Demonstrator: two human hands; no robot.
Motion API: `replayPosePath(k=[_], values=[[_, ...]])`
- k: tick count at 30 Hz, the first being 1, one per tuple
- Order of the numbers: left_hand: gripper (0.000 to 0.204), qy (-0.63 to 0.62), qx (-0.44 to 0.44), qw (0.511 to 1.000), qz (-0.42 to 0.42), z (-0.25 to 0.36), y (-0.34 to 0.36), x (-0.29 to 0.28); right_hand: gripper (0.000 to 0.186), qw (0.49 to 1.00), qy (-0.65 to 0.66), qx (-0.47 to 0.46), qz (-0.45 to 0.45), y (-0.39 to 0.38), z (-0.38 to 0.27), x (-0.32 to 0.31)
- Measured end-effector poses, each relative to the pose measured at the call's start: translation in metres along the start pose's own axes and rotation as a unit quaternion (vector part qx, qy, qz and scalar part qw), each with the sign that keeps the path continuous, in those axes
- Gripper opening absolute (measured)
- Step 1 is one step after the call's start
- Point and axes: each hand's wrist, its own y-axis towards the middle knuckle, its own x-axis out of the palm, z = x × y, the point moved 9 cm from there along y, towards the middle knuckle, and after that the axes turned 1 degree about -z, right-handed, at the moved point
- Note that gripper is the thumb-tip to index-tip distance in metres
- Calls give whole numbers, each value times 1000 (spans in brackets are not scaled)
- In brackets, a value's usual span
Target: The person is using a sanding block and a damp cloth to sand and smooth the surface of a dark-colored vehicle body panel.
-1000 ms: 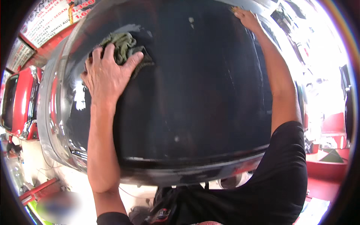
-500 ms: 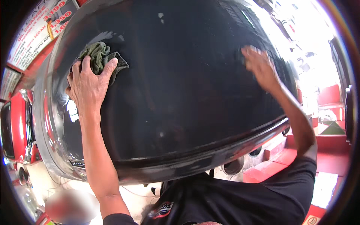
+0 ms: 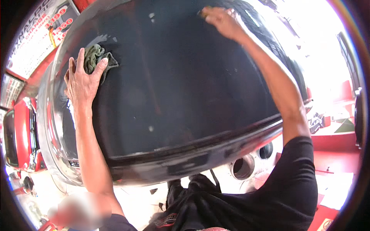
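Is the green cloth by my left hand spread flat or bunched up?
Bunched up: the green cloth lies in crumpled folds at your left hand, one corner poking out over the dark panel.

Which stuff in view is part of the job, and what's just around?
Part of the job:
- dark car panel, below both hands
- green cloth, at left hand
- small yellowish thing, mostly hidden, at right hand

Just around:
- red car
- wall sign

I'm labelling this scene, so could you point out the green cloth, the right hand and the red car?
Green cloth [image 3: 93, 58], head view: its crumpled middle.
Right hand [image 3: 223, 24], head view: the back of the hand.
Red car [image 3: 23, 133], head view: its red bodywork.
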Motion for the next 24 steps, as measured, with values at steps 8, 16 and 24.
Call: replayPosePath(k=[8,16,24], values=[[82,0,-7,1000,-12,-11,-1,4,41,996,-18,38,-78,-229,-138,-142],[72,20,46,999,-19,172,-50,-33,36,975,-51,200,86,-327,-35,-190],[90,-192,186,963,24,448,-143,-31,36,968,-45,222,107,-329,-28,-184]])
